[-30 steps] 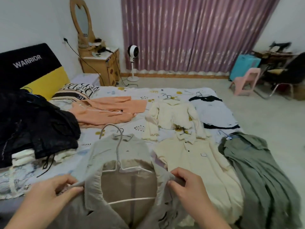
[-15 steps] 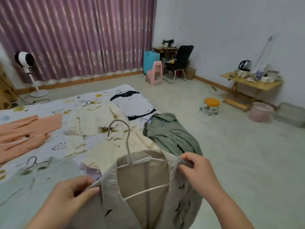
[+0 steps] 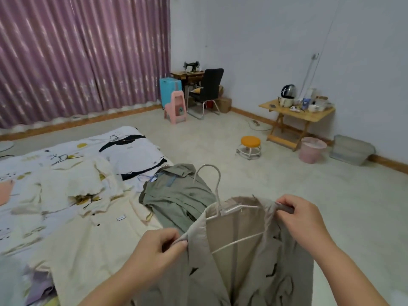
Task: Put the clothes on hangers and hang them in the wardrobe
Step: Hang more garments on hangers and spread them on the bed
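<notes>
Beige coat (image 3: 242, 272) on white hanger (image 3: 223, 208), left hand (image 3: 154, 250) and right hand (image 3: 302, 217) each pinching a shoulder.

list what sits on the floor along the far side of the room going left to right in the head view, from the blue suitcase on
blue suitcase → pink plastic chair → black chair → orange stool → wooden folding table → pink bin → clear storage box
</notes>
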